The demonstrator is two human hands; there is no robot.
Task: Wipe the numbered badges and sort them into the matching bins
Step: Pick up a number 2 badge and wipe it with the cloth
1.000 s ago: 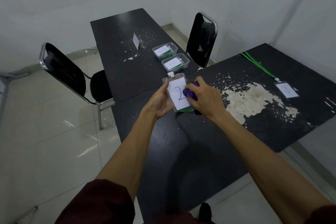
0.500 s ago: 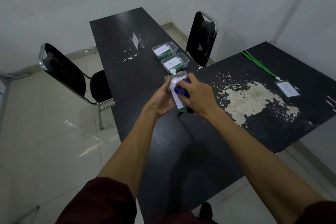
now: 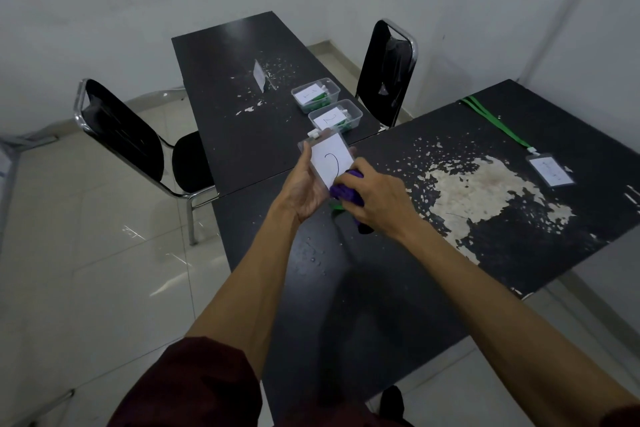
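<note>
"Head view: where is the badge point(image 3: 330, 161) right now?"

"Up in the air over the near black table point(image 3: 381, 288). The left hand point(image 3: 308, 184) grips it by its edges, number 2 facing up. The right hand point(image 3: 377, 204) is clenched round a bunched purple cloth point(image 3: 346, 189), which presses on the badge's lower right corner."

"What could go wrong?"

"I'd say a slip. The sleeve looks like smooth, clear plastic, held only at the rims, so a hard rub could push it out of the fingers. A green strap point(image 3: 336, 206) hangs below it and might snag on the cloth. The two bins sit just beside each other, so a hasty drop could land in the bin marked 1 point(image 3: 337, 88) rather than the bin marked 2 point(image 3: 360, 113)."

"And the materials?"

"The badge is a flat rectangular sleeve with a white paper card inside and a small white clip on top. The cloth looks soft and crumpled. Both bins are clear, shallow tubs with rounded corners. The tabletop is dark and glossy, though its coating has flaked off in a rough pale patch. Another badge point(image 3: 550, 170) lies past that patch."
</note>
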